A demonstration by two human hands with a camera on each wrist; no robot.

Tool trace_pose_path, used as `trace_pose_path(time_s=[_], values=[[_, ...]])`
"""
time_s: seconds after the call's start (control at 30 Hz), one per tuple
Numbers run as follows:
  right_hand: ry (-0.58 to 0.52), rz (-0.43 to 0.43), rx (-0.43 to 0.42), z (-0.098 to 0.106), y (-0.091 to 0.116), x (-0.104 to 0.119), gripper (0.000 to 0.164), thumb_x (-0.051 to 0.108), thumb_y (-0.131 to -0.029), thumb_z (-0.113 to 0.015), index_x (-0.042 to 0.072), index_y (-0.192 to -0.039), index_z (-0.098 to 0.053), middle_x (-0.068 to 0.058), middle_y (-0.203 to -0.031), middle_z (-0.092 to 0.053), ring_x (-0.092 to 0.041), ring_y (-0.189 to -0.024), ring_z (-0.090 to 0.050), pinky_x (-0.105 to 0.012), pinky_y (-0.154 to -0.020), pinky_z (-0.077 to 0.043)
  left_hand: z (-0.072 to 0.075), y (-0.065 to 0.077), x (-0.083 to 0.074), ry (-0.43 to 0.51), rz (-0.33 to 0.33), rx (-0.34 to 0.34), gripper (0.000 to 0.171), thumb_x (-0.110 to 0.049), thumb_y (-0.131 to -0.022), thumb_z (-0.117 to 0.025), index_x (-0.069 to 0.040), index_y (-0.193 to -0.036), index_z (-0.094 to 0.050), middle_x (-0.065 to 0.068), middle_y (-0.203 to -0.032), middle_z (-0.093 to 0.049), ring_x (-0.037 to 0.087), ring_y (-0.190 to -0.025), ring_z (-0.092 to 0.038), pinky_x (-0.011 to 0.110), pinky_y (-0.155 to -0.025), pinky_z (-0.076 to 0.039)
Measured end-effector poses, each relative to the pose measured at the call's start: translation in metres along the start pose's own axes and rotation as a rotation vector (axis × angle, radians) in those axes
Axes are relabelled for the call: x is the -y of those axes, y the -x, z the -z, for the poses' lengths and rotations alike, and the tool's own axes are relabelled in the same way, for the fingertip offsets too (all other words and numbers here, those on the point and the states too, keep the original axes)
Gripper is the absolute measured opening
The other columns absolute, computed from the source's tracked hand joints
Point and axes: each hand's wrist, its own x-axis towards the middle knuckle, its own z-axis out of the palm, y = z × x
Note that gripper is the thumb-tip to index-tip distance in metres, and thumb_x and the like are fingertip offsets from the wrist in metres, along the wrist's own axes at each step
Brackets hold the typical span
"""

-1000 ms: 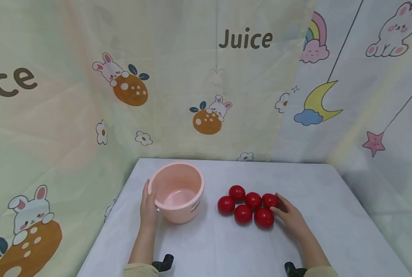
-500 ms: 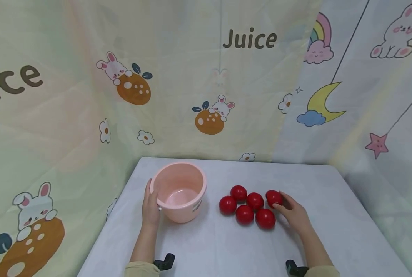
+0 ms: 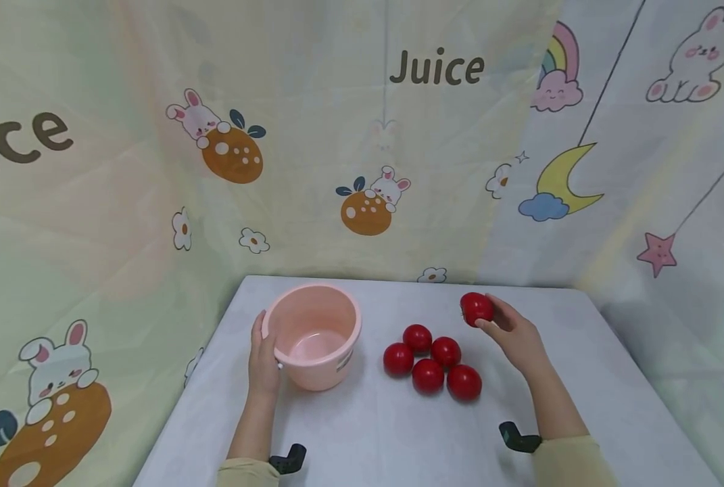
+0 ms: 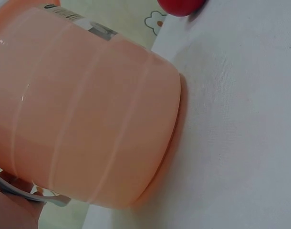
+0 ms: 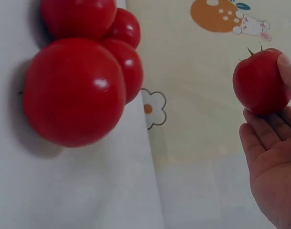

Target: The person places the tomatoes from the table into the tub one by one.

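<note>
My right hand (image 3: 518,338) pinches a red tomato (image 3: 476,309) between thumb and fingers, above the table and behind the other tomatoes. Its green stem tips show in the right wrist view, where my palm (image 5: 277,169) lies below the tomato (image 5: 260,83). My left hand (image 3: 263,365) grips the left side of a pink plastic bucket (image 3: 316,379), which stands upright. In the left wrist view, fingers curl by the pale handle (image 4: 26,193) at the bucket's side (image 4: 102,109). No contents show inside the bucket.
Several red tomatoes (image 3: 428,376) lie clustered on the white-covered table (image 3: 362,439), right of the bucket. A printed cloth backdrop (image 3: 301,135) hangs behind the table and at both sides. Black wrist-camera mounts (image 3: 288,460) sit near both sleeves.
My right hand has taken hold of the rightmost tomato, drawn it away from the cluster and lifted it up off the table. My left hand and the bucket stay put.
</note>
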Motion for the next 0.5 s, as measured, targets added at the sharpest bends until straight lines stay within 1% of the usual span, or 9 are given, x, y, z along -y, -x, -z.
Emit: trace_pose_path(time_s=[0.13,0.27,0.37,0.5], values=[[0.0,0.016,0.008,0.0,-0.006,0.013,0.085,0.061,-0.087,-0.062,0.026,-0.157,-0.028,-0.016,-0.154,-0.042,-0.041,-0.141,-0.041,-0.055,-0.098,-0.05,0.0,-0.003,0.002,0.011,0.002,0.006,0.049,-0.044,-0.104,-0.03,-0.054,-0.15,-0.018,-0.025,-0.16,-0.024,0.011,-0.151,-0.021,0.052,-0.123,-0.021],[-0.007,0.044,0.02,-0.004,-0.014,0.027,0.085,0.061,-0.087,-0.064,0.028,-0.156,-0.028,-0.014,-0.155,-0.041,-0.04,-0.141,-0.04,-0.055,-0.097,-0.05,0.0,-0.005,0.004,0.016,0.004,0.002,0.049,-0.044,-0.104,-0.03,-0.053,-0.151,-0.018,-0.025,-0.159,-0.024,0.011,-0.151,-0.022,0.052,-0.122,-0.021],[-0.015,0.062,0.038,-0.008,-0.019,0.039,0.083,0.06,-0.086,-0.065,0.032,-0.156,-0.029,-0.012,-0.157,-0.039,-0.038,-0.143,-0.039,-0.055,-0.098,-0.051,0.0,-0.005,0.004,0.014,0.002,-0.001,0.049,-0.044,-0.104,-0.03,-0.053,-0.15,-0.018,-0.025,-0.159,-0.025,0.011,-0.151,-0.023,0.053,-0.122,-0.022],[-0.026,0.095,0.06,-0.015,-0.028,0.058,0.082,0.058,-0.086,-0.066,0.032,-0.155,-0.03,-0.011,-0.157,-0.038,-0.037,-0.144,-0.038,-0.054,-0.099,-0.05,0.0,-0.003,0.003,0.009,-0.014,-0.01,0.048,-0.044,-0.104,-0.031,-0.054,-0.149,-0.02,-0.024,-0.159,-0.025,0.012,-0.151,-0.023,0.054,-0.122,-0.022]])
